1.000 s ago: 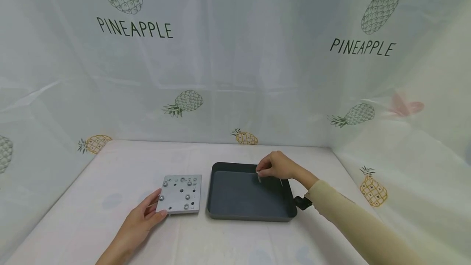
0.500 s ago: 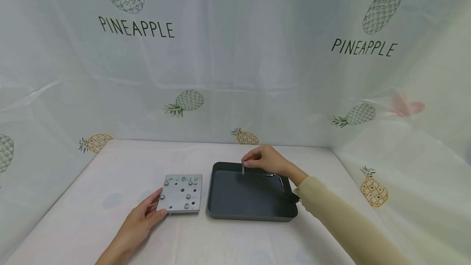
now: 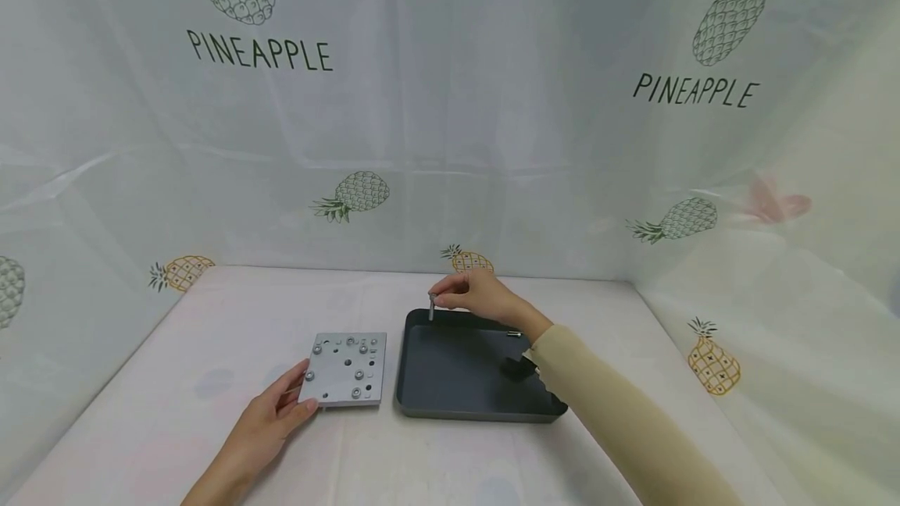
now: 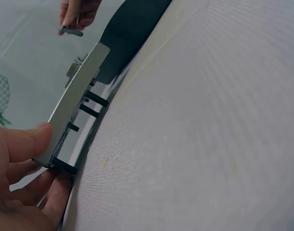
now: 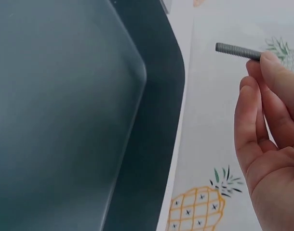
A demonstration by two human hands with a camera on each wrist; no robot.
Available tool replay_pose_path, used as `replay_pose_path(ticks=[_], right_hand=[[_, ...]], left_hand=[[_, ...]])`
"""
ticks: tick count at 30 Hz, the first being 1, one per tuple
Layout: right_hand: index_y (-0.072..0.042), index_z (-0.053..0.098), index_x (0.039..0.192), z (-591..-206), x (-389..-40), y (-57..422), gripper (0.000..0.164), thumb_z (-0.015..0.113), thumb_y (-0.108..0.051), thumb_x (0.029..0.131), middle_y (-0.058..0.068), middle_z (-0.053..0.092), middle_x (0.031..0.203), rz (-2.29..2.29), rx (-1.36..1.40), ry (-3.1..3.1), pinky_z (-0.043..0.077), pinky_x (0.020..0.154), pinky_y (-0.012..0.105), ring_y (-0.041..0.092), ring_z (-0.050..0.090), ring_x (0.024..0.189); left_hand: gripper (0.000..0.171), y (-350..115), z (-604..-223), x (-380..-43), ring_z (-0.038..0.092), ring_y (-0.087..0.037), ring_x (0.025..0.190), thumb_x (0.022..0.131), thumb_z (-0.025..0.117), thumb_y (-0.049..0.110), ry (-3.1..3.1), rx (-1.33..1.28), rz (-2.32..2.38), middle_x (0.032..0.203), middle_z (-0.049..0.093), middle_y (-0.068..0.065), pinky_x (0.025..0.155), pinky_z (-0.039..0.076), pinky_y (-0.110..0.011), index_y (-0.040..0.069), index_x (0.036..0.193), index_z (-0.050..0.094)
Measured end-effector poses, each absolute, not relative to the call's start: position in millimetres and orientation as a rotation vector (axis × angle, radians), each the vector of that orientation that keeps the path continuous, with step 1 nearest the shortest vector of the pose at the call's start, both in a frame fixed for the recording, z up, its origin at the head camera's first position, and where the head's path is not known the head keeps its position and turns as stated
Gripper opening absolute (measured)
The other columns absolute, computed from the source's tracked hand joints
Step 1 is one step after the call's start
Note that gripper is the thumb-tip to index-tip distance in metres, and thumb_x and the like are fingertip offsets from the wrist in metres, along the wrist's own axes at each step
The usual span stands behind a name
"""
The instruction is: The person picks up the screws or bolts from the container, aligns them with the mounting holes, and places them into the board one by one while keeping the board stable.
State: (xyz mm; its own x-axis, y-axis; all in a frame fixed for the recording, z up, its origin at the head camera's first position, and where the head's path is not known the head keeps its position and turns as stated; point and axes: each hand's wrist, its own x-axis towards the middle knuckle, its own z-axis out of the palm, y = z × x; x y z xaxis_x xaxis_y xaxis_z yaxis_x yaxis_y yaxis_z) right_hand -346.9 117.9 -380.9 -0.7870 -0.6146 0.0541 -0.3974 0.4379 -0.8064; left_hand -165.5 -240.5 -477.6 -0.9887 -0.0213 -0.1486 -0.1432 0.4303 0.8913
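My left hand (image 3: pixel 270 416) grips the near left corner of a square metal plate (image 3: pixel 333 373), thumb on top and fingers beneath. Several bolts sit in the plate's holes, and in the left wrist view their dark shanks (image 4: pixel 96 98) stick out below it. Over the far left part of a dark grey tray (image 3: pixel 457 417), my right hand (image 3: pixel 481 295) pinches a bolt (image 3: pixel 432 307) by its head, shank hanging down. The right wrist view shows the bolt's threaded shank (image 5: pixel 236 50) past the thumb and fingertips.
Another small bolt (image 3: pixel 515 333) lies in the tray near its back right, partly beside the right sleeve (image 3: pixel 605 397). The tray stands just right of the plate on a pale cloth (image 3: pixel 394 467). A pineapple-print curtain (image 3: pixel 492 139) rises behind.
My right hand has lifted the bolt and carried it left across the tray to its far left part. The left hand and the plate have stayed in place.
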Motion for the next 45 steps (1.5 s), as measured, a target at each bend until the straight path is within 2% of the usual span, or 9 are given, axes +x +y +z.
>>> replay_pose_path(ticks=[6,10,18,23,27,31,35,45], right_hand=[[-0.015,0.080,0.124,-381.2,-351.9,96.5,0.026,0.077,-0.025,0.100,-0.004,0.078,0.119,-1.266,-0.916,2.433,0.061,0.096,0.031,0.011,0.073,0.106],[-0.017,0.080,0.122,-380.9,-355.1,79.8,0.023,0.077,-0.024,0.100,-0.004,0.078,0.119,-1.280,-0.944,2.411,0.061,0.097,0.030,0.011,0.073,0.107],[-0.011,0.080,0.124,-383.0,-357.7,45.6,0.026,0.076,-0.021,0.101,-0.002,0.079,0.119,-1.308,-1.019,2.372,0.062,0.095,0.030,0.010,0.073,0.105],[-0.010,0.079,0.125,-386.2,-354.6,27.3,0.026,0.075,-0.020,0.101,-0.002,0.079,0.119,-1.324,-1.017,2.338,0.061,0.093,0.027,0.016,0.074,0.107],[-0.013,0.080,0.124,-389.9,-352.1,14.5,0.025,0.076,-0.021,0.101,-0.004,0.079,0.118,-1.307,-1.013,2.341,0.061,0.090,0.026,0.021,0.075,0.107],[-0.017,0.081,0.122,-392.3,-349.8,5.2,0.023,0.077,-0.023,0.100,-0.007,0.079,0.117,-1.286,-1.007,2.359,0.060,0.089,0.024,0.013,0.075,0.103],[-0.017,0.081,0.121,-393.7,-348.5,-1.1,0.023,0.077,-0.023,0.100,-0.009,0.078,0.116,-1.281,-1.003,2.369,0.059,0.090,0.022,0.005,0.072,0.100],[-0.018,0.083,0.117,-401.1,-347.2,-22.8,0.019,0.078,-0.023,0.099,-0.012,0.078,0.112,-1.251,-1.035,2.369,0.058,0.089,0.019,0.001,0.071,0.097]], left_hand=[[0.077,-240.7,-477.6,-165.2,0.050,-0.034,0.147,0.104,0.071,0.025,2.553,-0.138,1.623,0.165,0.043,-0.022,0.097,0.044,-0.002,0.013,0.169,0.030],[0.077,-240.6,-478.0,-166.2,0.052,-0.033,0.145,0.105,0.071,0.023,2.554,-0.129,1.631,0.162,0.047,-0.022,0.099,0.046,-0.005,0.012,0.169,0.030],[0.077,-240.3,-477.9,-166.2,0.055,-0.031,0.142,0.104,0.072,0.022,2.541,-0.129,1.659,0.160,0.050,-0.021,0.092,0.046,-0.002,0.011,0.168,0.030],[0.077,-240.7,-478.7,-166.4,0.055,-0.031,0.142,0.104,0.071,0.022,2.558,-0.140,1.635,0.160,0.050,-0.021,0.100,0.050,-0.009,0.012,0.168,0.030],[0.076,-240.1,-478.7,-167.0,0.054,-0.031,0.142,0.105,0.071,0.023,2.566,-0.151,1.621,0.160,0.050,-0.022,0.107,0.052,-0.020,0.012,0.168,0.031],[0.076,-238.9,-478.1,-166.9,0.054,-0.032,0.143,0.105,0.071,0.024,2.561,-0.155,1.623,0.160,0.049,-0.023,0.111,0.052,-0.027,0.013,0.169,0.031],[0.076,-238.6,-477.2,-166.4,0.054,-0.032,0.143,0.104,0.071,0.025,2.561,-0.145,1.626,0.160,0.050,-0.023,0.111,0.052,-0.028,0.014,0.169,0.031],[0.077,-240.2,-476.9,-165.5,0.055,-0.032,0.143,0.104,0.071,0.025,2.563,-0.151,1.619,0.160,0.050,-0.023,0.111,0.053,-0.031,0.012,0.168,0.031]])
